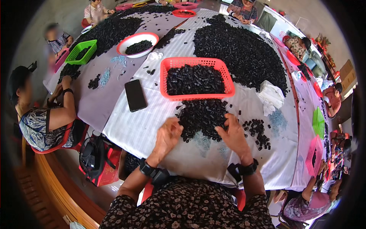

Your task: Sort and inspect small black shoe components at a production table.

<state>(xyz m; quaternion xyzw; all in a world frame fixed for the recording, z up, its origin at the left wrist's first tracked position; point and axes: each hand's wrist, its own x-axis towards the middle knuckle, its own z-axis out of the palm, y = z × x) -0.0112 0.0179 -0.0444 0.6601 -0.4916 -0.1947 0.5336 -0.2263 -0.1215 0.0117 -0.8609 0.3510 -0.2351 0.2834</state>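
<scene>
A pile of small black plastic parts [202, 116] lies on the white cloth in front of me. At its left edge is my left hand [169, 134], fingers curled together; whatever they may hold is too small to make out. My right hand [231, 131] rests by the pile's right edge, thumb and fingers apart, with nothing visible between them. Just beyond the pile stands a red plastic basket [164, 91], filled with the same black parts. Thin pale-blue slivers [202, 143] are scattered between my hands. A smaller group of black parts [257, 131] lies right of my right hand.
Left of the basket lies a black phone [135, 95]. A crumpled white cloth [270, 94] sits to the right, below a large black heap [236, 49]. Further left are a white red-rimmed basin [122, 47] and a green basket [68, 59]. Several people sit around the table.
</scene>
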